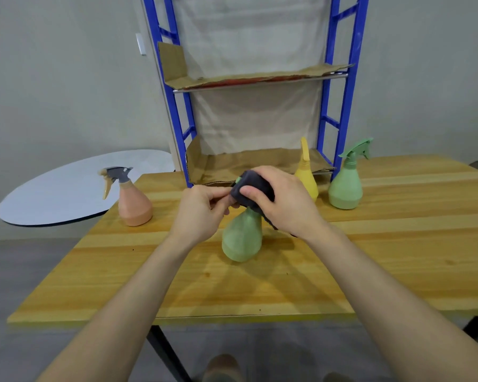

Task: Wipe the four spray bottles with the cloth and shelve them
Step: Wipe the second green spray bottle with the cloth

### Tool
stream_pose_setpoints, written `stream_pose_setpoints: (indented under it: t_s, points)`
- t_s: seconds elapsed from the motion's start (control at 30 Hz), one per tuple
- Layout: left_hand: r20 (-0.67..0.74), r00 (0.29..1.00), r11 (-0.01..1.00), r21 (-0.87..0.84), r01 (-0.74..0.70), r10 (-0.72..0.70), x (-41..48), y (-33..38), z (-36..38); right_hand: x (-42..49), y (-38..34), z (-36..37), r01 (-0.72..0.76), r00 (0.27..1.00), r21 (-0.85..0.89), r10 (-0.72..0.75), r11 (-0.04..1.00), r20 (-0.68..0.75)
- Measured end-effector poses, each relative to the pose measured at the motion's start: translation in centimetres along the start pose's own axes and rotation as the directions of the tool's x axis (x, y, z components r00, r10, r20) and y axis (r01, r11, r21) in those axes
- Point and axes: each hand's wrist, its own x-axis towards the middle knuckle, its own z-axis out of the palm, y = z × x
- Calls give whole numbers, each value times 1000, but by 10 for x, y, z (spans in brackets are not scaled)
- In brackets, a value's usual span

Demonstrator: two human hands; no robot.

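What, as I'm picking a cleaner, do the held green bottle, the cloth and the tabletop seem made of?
Green bottle: likely matte plastic, even colour, no glare. Cloth: soft dark fabric, maybe microfibre; it folds round the bottle's top. Tabletop: seemingly varnished wood, plank grain with faint sheen.

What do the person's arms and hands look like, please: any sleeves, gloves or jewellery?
The left hand and right hand are bare: no gloves, rings, watch or bracelet show. No sleeve is in view; both arms are uncovered to the frame edge.
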Motion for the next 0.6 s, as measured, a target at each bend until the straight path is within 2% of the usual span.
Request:
stream_pose_setpoints:
  t_s: [0.1, 0.17, 0.23, 0.3, 0.37, 0.47, 0.6]
  points:
    - [-25, 998, 997, -59, 49, -50, -3, -5, -3, -5, 7, 8, -24, 999, 53, 23, 998, 22]
    - [-60, 990, 988, -86, 125, -131, -5, -13, -5, -22, 26, 13, -130, 991, 71, 128, 989, 41]
    - [-94, 977, 978, -104, 183, -193, -10, -22, -11, -44, 46, 20, -261, 958, -20, 262, 965, 119]
    - [-118, 966, 967, -135, 214, -230, -18, -24, -16, -63, 58, 24, -330, 924, -69, 337, 941, 179]
    - [-137, 960, 966, -126, 226, -243, -23, -18, -19, -63, 55, 20, -347, 931, -24, 347, 938, 111]
    - [-61, 965, 964, -103, 247, -254, -24, 2, -18, -50, 44, 1, -343, 938, 32, 344, 939, -39]
    - [151, 947, 940, -151, 306, -284, -19, 28, -17, -50, 46, -26, -355, 934, 33, 356, 934, -38]
